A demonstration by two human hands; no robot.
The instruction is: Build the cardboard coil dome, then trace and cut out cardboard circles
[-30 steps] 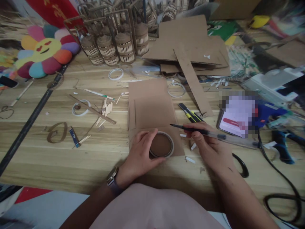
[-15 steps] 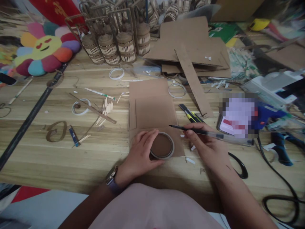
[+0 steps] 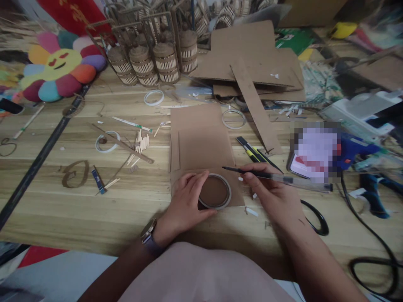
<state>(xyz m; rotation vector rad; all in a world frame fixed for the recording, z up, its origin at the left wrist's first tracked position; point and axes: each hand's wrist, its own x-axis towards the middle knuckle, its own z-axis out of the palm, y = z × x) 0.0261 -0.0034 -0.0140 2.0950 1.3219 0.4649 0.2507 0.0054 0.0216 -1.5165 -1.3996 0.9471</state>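
My left hand (image 3: 189, 197) curls around the left side of a round tape ring (image 3: 229, 192). Beneath it lies a sheet of brown cardboard (image 3: 203, 144), which shows through the ring's middle. Thumb and fingers touch the ring's edge at bottom and top. In my right hand (image 3: 272, 193) is a pen (image 3: 302, 183) with a black front part and a clear barrel. Its tip points left, above the cardboard and just beyond the ring's upper right edge. Whether the tip touches the cardboard I cannot tell.
A utility knife (image 3: 248, 150) lies right of the cardboard, near a phone (image 3: 299, 165) and a blue glue gun (image 3: 355, 151). Small wooden sticks (image 3: 143, 140) and another ring (image 3: 108, 141) are on the left. Several stick lanterns (image 3: 165, 63) and cardboard pieces (image 3: 242, 46) stand behind.
My right hand and the pen have shifted very slightly to the left. My left hand stays in place on the ring.
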